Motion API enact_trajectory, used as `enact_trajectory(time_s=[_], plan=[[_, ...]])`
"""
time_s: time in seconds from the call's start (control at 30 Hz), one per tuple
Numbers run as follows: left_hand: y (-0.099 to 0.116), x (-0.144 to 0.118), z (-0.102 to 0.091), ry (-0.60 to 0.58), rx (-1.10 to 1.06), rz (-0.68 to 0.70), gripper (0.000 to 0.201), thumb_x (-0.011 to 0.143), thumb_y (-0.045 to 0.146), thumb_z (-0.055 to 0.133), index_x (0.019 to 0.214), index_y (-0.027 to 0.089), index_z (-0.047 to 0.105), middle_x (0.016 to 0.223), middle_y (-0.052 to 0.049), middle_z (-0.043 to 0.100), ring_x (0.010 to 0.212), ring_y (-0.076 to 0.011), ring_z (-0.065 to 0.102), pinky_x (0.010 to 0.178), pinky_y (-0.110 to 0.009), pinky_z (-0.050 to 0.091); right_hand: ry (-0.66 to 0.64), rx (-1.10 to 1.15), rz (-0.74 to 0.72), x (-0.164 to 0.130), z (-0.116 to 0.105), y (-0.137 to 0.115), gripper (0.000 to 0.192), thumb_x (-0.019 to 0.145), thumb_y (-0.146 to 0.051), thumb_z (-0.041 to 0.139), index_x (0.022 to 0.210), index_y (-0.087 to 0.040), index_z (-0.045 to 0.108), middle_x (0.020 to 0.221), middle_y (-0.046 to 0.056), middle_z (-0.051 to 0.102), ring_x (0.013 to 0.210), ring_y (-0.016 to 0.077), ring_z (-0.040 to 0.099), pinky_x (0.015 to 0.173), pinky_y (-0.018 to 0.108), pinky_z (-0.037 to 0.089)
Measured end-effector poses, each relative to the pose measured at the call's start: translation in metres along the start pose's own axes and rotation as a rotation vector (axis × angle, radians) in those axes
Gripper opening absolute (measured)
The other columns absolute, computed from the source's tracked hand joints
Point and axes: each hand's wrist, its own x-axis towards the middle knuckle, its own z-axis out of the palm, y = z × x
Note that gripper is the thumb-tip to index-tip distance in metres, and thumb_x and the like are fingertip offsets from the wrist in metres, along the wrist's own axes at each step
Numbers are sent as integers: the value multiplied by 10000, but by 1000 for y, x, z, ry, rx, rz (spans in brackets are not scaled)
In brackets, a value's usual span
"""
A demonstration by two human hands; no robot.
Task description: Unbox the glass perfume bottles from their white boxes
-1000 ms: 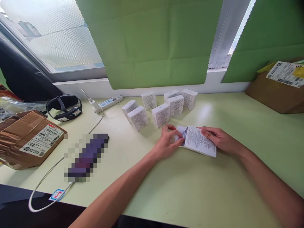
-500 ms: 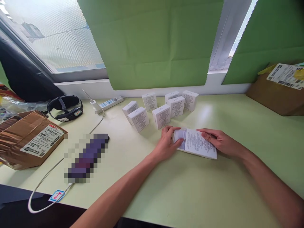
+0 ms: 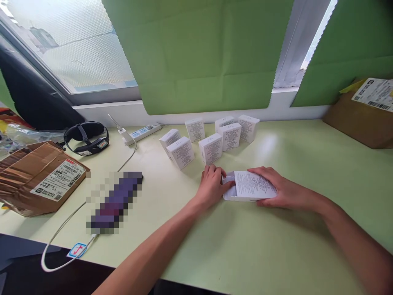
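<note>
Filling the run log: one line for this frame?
left hand: at open end flap of box | right hand: holding box on table | six boxes behind

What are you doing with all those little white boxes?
A person is working on one small white box lying flat on the pale green table. The right hand holds the box down, and the left hand has its fingers at the open end flap. Six more white boxes just like it stand closed in a cluster behind the hands, near the window. A cardboard parcel and a white cable lie off to the left.
</note>
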Motion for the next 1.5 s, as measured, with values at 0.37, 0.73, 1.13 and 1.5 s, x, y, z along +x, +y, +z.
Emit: enact_trajectory(time_s=[0.37,0.73,1.13,1.5], plan=[[0,3,-19,-173,-247,-87,409,791,636,657,737,238,731,1009,-57,641,1084,-289,503,1008,-414,425,19,-3,-60,-4,-2,-5,842,740,-527,761,1490,-437,389,1457,52,458,1346,377,438,1095,544,425],[5,3,-16,-141,-304,-211,238,784,463,681,790,229,724,1079,-61,651,1046,-267,548,894,-369,468,-13,-2,16,-7,-17,0,864,713,-531,782,1493,-446,419,1426,41,519,1278,357,527,1001,478,522],[14,-2,-3,-144,-190,-67,366,885,530,569,742,227,714,937,-56,586,1125,-284,485,1083,-467,340,75,-45,-8,-8,-21,13,896,738,-532,772,1522,-395,361,1471,70,433,1346,349,451,1100,481,446],[14,0,-2,-127,-174,-79,412,931,469,500,628,190,496,824,-30,487,1024,-252,455,1006,-432,333,174,-26,-114,4,0,-2,757,743,-474,774,1406,-375,423,1362,43,476,1230,313,532,1009,440,494]])
